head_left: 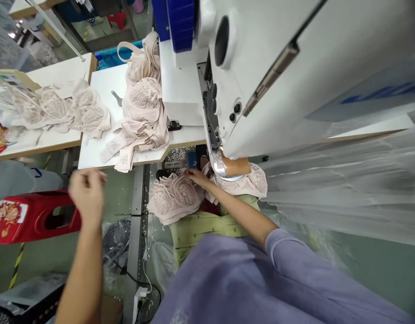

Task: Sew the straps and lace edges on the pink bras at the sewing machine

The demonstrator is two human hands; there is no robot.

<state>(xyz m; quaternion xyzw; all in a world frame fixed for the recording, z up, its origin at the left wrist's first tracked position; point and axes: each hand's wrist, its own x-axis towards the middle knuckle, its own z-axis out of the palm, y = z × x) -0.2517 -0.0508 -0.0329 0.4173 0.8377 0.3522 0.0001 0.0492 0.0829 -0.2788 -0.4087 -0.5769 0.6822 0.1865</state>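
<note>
My right hand (198,178) reaches across my lap, its fingertips closed on the upper edge of a pale pink lace bra (173,198). That bra lies over my green apron (197,231). More pale pink lace bra (256,179) spreads under the sewing machine's working end (232,166). Left of my lap, my left hand (87,193) is raised below the table edge, blurred, with its fingers curled in; whether anything is inside them is hidden. Nearest above it on the white table are a pile of pink bras (143,99) and their white labels (124,158).
The large white sewing machine head (278,67) fills the upper right. More bras (55,108) lie on the left table. A red stool (32,216) stands at the left, beside a metal frame rail (135,238). Clear plastic sheeting (329,180) hangs at the right.
</note>
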